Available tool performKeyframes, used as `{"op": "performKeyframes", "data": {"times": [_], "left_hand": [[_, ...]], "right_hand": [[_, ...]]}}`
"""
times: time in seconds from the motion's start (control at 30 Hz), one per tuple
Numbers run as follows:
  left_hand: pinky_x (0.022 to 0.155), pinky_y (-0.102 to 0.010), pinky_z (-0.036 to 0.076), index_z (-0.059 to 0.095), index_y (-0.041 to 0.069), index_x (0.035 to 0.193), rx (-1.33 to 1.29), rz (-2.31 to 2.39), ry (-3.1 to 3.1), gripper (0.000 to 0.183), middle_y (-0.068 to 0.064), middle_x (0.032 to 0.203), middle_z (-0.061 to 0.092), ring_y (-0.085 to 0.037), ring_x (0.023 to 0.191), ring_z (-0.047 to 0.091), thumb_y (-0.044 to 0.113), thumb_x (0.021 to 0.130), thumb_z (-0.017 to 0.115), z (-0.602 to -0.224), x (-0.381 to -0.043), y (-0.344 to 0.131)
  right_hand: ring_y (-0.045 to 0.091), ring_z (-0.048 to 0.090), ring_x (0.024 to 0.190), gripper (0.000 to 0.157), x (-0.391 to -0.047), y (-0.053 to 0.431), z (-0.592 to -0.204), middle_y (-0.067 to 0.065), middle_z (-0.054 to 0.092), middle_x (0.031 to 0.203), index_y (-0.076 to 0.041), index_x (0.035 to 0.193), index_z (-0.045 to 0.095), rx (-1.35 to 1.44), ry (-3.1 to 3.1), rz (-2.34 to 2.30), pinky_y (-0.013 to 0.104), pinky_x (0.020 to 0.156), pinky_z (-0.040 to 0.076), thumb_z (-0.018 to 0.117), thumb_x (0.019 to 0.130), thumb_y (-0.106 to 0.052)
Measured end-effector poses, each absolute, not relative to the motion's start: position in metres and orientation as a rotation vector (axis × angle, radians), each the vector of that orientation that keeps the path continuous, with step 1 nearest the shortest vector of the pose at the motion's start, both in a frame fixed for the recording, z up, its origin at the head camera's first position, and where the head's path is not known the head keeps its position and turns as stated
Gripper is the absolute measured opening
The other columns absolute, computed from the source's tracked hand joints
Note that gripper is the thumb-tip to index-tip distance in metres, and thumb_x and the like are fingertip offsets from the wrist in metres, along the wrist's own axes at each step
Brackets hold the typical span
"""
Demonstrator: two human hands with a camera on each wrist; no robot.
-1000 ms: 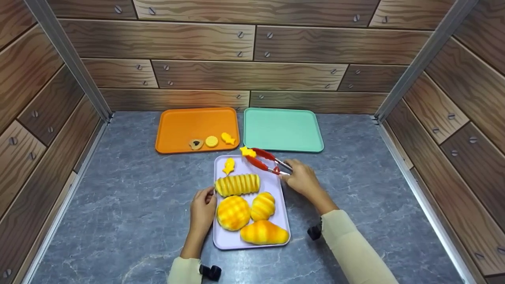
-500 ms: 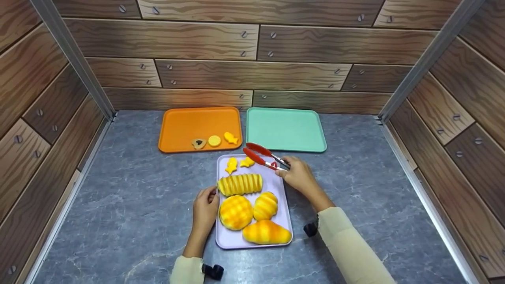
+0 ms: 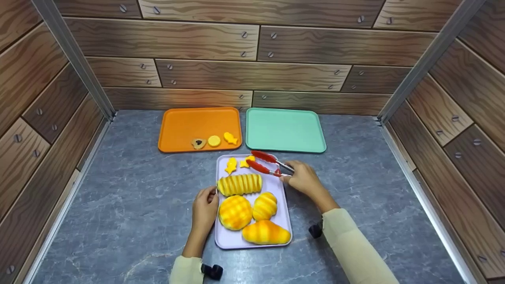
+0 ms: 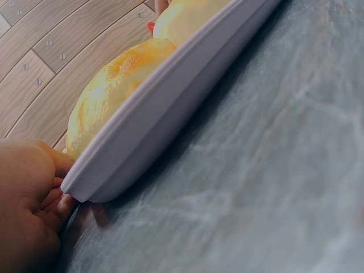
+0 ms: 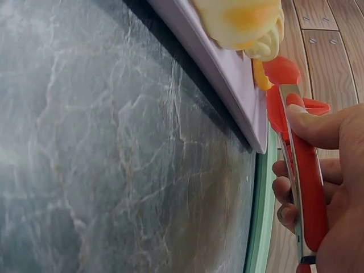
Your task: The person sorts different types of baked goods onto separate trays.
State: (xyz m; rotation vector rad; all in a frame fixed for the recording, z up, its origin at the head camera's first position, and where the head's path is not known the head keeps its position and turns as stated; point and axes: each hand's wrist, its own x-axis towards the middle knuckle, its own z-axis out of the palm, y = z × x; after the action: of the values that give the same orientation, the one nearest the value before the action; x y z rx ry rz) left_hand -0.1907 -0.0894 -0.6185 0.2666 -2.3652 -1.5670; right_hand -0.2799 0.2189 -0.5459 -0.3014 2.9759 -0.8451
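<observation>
In the head view my right hand [image 3: 304, 180] holds red-tipped tongs [image 3: 263, 168] over the far end of the lilac tray [image 3: 279, 193]. Their spread tips are at a small yellow star-shaped piece [image 3: 245, 163], partly hidden; whether they touch it I cannot tell. A yellow fish-shaped piece [image 3: 231, 165] lies to its left. My left hand [image 3: 204, 209] pinches the tray's left rim, also seen in the left wrist view. On the tray are a ridged bread roll [image 3: 239, 184], a round bun [image 3: 235, 212], a small striped roll [image 3: 264, 206] and a long bread roll [image 3: 266, 232].
Behind the lilac tray stand an orange tray [image 3: 199, 124] and a green tray [image 3: 285, 130], side by side. A heart-marked biscuit [image 3: 198, 143], a round yellow piece [image 3: 214, 141] and another yellow fish-shaped piece [image 3: 230, 138] lie on the orange one. Wood-patterned walls enclose the table.
A second ago the tongs held the star-shaped piece at the tray's far edge. By half a second ago it lay on the tray, tongs raised off it. The tongs have since come down to it.
</observation>
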Motion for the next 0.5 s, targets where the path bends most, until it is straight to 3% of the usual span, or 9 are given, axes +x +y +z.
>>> {"op": "performKeyframes", "data": {"times": [0.5], "left_hand": [[0.081,-0.034,0.052,0.071,0.0,0.119,0.27,-1.591,-2.377,0.027,-0.01,0.102,0.066,-0.017,0.088,0.06,0.005,0.093,0.063,-0.6179,-0.1912,-0.0906]], "right_hand": [[0.036,0.059,0.122,0.057,-0.2836,0.2217,-0.5436,0.016,0.063,0.134,-0.007,0.135,0.063,-0.308,2.905,-0.771,0.054,0.109,0.042,0.076,0.085,-0.029]]}}
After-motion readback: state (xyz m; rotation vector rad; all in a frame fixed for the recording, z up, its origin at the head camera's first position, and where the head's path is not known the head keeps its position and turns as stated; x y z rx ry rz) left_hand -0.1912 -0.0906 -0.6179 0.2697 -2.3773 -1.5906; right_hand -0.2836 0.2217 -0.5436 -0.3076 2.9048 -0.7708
